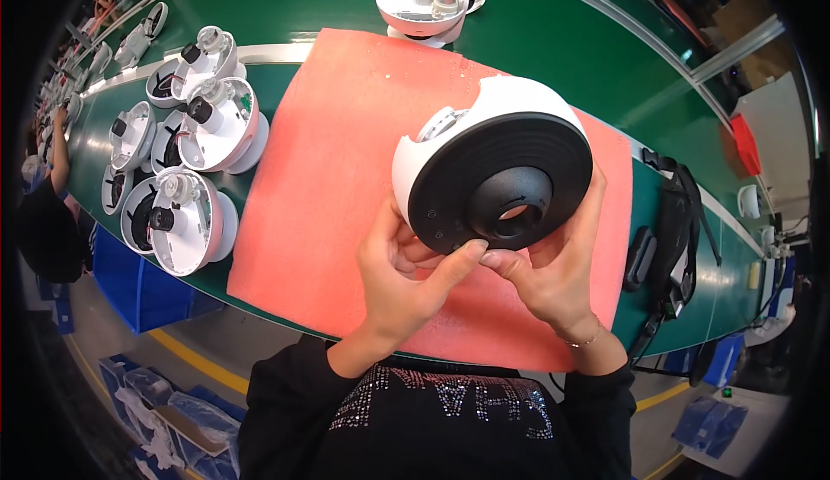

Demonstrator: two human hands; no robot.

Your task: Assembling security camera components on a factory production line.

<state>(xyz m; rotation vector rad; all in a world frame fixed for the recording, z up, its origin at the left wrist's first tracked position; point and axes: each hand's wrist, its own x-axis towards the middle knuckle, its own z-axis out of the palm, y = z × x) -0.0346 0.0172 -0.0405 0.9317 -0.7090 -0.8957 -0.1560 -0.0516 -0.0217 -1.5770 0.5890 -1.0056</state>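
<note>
Between my two hands I hold up a round white housing with a black disc face (450,169). A domed black collar with a round hole rises from the disc. My left hand (406,268) grips its lower left rim, thumb on the black face. My right hand (558,264) grips the lower right rim, and its thumb tip nearly meets the left one at the bottom edge. The fingers behind the housing are partly hidden. Beneath it lies a pink foam mat (320,178) on the green workbench (303,0).
Several open white housings with black lens barrels (186,221) stand left of the mat. Another open housing (421,9) stands beyond its far edge. A black strap bundle (679,229) and a dark oblong case (640,258) lie at right. Another person (52,229) is at far left.
</note>
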